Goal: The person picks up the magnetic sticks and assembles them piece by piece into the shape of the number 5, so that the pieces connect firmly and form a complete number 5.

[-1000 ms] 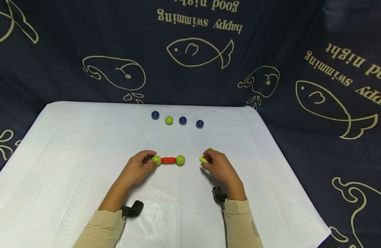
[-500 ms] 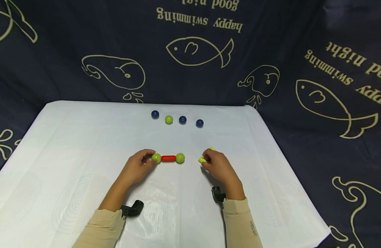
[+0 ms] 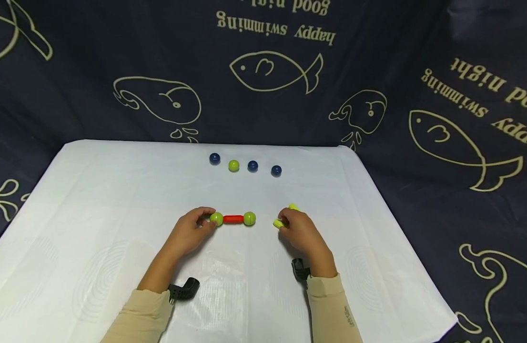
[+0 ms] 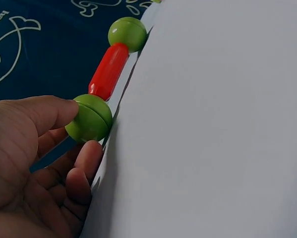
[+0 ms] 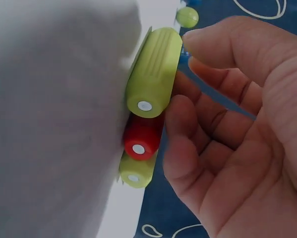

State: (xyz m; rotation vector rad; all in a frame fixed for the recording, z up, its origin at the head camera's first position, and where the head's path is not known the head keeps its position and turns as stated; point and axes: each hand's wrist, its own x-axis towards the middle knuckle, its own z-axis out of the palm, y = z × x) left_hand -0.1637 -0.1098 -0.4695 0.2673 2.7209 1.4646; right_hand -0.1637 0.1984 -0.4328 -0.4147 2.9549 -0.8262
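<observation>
Left hand (image 3: 190, 232) pinches a green ball (image 4: 89, 121) on a red rod (image 4: 109, 72) roughly parallel to the far edge of the table (image 3: 117, 190); right hand (image 3: 303, 232) curls at a yellow rod (image 5: 154, 69) nearer the right edge, hold unclear.

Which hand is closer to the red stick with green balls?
Left. The left hand pinches one green ball joined to the red stick; the right hand is apart, beyond the other ball.

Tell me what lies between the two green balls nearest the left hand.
A red rod, touching both; the head and left wrist views show it.
</observation>
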